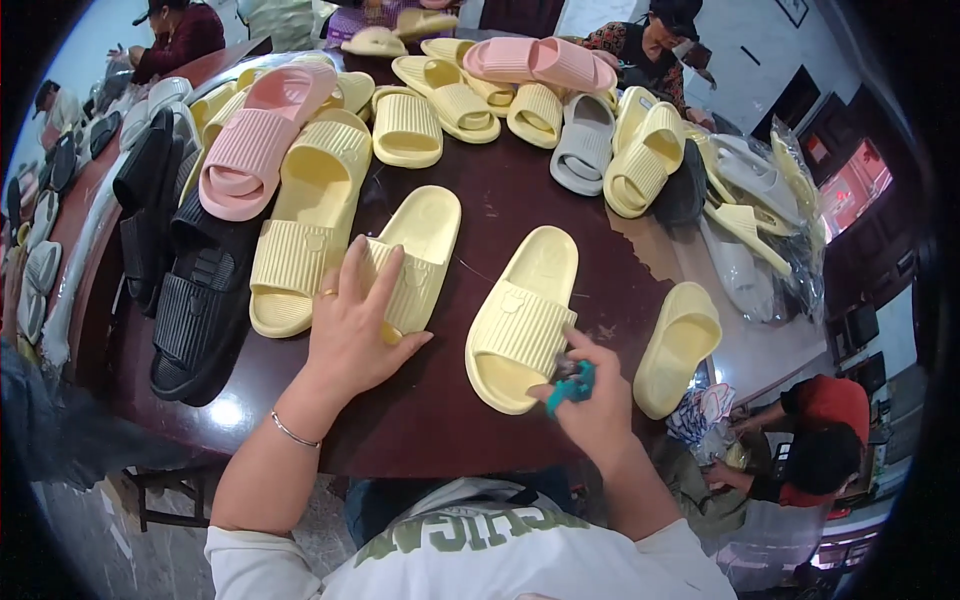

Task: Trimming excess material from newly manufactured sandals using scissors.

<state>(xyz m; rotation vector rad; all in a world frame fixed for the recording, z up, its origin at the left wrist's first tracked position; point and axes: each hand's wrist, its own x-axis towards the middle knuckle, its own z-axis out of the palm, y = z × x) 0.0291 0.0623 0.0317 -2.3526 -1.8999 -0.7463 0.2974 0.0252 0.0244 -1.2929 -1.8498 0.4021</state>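
Note:
My left hand [350,335] lies on the ribbed strap of a pale yellow slide sandal [425,225], fingers spread and thumb near its toe end. To the right, a matching yellow slide sandal [530,325] rests on the table with its toe toward me. My right hand [598,400] is closed around small teal-handled scissors [572,388], their blades mostly hidden by my fingers. Its index fingertip touches or nearly touches the right edge of that sandal's strap. Beyond my right hand lies another yellow sandal [678,350], tilted on its side.
Yellow, pink [265,135], grey [583,143] and black slides [205,300] ring the dark red table [480,445] at the left and back. Bagged sandals [760,215] are piled at the right. One person [655,45] works across the table; another [825,440] sits at the right.

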